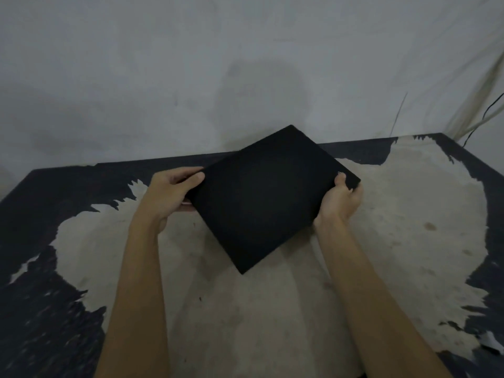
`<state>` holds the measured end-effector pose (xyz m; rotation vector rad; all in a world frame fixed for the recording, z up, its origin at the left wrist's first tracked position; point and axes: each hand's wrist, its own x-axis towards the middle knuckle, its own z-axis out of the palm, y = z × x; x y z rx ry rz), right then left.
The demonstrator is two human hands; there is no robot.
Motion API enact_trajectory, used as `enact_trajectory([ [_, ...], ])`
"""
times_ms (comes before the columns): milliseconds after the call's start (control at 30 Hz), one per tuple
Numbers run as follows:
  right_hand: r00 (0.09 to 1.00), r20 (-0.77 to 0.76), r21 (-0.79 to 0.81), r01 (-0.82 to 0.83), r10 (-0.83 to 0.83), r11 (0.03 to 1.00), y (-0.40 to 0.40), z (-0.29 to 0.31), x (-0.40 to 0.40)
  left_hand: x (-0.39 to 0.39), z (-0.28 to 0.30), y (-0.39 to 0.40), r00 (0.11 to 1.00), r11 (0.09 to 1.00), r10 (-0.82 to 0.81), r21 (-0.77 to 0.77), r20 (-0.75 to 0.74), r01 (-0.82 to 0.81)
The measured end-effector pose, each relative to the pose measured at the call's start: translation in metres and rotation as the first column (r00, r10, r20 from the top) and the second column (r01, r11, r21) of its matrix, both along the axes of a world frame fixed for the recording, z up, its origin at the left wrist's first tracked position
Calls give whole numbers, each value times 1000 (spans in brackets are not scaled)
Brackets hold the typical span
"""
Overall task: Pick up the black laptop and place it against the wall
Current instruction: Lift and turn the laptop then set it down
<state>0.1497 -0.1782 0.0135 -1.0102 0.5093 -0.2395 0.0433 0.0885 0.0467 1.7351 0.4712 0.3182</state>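
Head view. Flat matte-black rectangular laptop (268,197), lid shut, is being held in the air above the worktop, skewed so one corner is pointing at the wall and another down toward the person. Left hand (170,195) is clamping the left corner, thumb on top, fingers beneath. Right hand (341,201) is gripping the right corner from under and behind.

Risks, as I judge them: both grips are sitting on corners only, so the smooth casing could be pivoting or slipping out. The worn top may let a leaned laptop's foot slide out and drop it flat.

Surface: dark-painted worktop (409,219), the coating peeling away to a big pale, stained patch. Behind it, a dull grey-white wall (163,77), smudged. At far right, creased pale cloth (482,85) and a thin black cable (488,110) are hanging.
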Motion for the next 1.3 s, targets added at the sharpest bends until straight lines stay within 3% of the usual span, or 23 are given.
enact_trajectory([
  [200, 989, -21, 95, 149, -147, 984, 9, 1, -2, 25, -8, -32, 955, 963, 261, -111, 143, -247],
  [367, 978, -29, 139, 211, -209, 968, 8, 0, -1, 31, -9, -75, 958, 980, 183, -120, 221, -160],
  [700, 990, 6, 125, 141, -143, 982, 9, 2, -4, 30, -17, -69, 971, 968, 165, -215, 175, -126],
  [833, 996, 82, 66, 25, -30, 997, 18, 5, -7, 22, -16, -42, 964, 958, 201, -240, 175, -156],
  [967, 982, 46, -110, -176, 181, 978, 21, 2, -9, 7, -15, -12, 955, 955, 228, -232, 189, -182],
  [1100, 917, 38, -269, -372, 396, 888, 12, 3, -2, -9, -14, 16, 959, 949, 252, -226, 132, -219],
  [1300, 732, 12, -403, -620, 682, 673, 6, -7, 2, -26, -14, 40, 985, 969, 170, -187, 39, -160],
])
